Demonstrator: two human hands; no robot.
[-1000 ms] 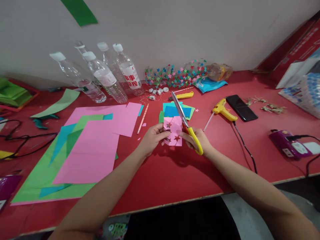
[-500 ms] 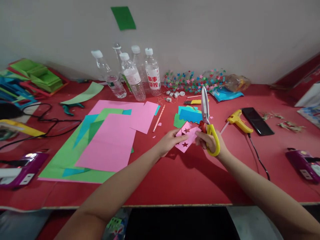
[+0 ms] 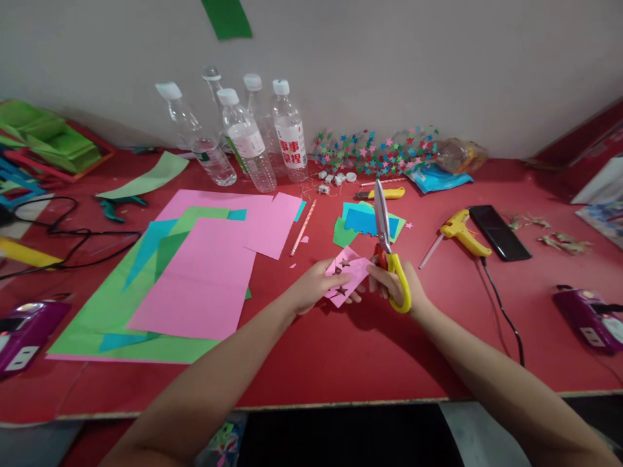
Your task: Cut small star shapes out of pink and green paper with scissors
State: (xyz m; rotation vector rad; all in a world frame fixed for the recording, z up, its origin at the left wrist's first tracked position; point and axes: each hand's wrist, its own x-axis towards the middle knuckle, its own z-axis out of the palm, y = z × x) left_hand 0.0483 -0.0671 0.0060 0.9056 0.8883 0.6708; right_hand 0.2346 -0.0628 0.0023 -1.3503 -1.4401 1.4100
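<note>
My left hand (image 3: 314,285) is closed on a small pink piece of paper (image 3: 357,277) that has several star-shaped holes in it. The yellow-handled scissors (image 3: 383,217) are in my right hand (image 3: 392,285), blades upward and tilted slightly left. My right fingertips also touch the paper's right corner. Just beyond the paper lie blue and green paper scraps (image 3: 370,222) with cut edges. A tiny pink star (image 3: 409,226) rests to their right. Parts of my right fingers are hidden behind the scissor handles.
Large coloured sheets (image 3: 195,279) are stacked on the left. Plastic bottles (image 3: 248,143) stand by the wall, beside a clear bottle covered in small stars (image 3: 374,152). A striped pencil (image 3: 303,227) and a yellow cutter (image 3: 387,193) lie centrally. A yellow glue gun (image 3: 464,233) and a phone (image 3: 500,232) are right.
Both hands have moved a little left and nearer to me, with the pink paper and scissors. More of the blue and green scraps shows now. The camera view has shifted slightly.
</note>
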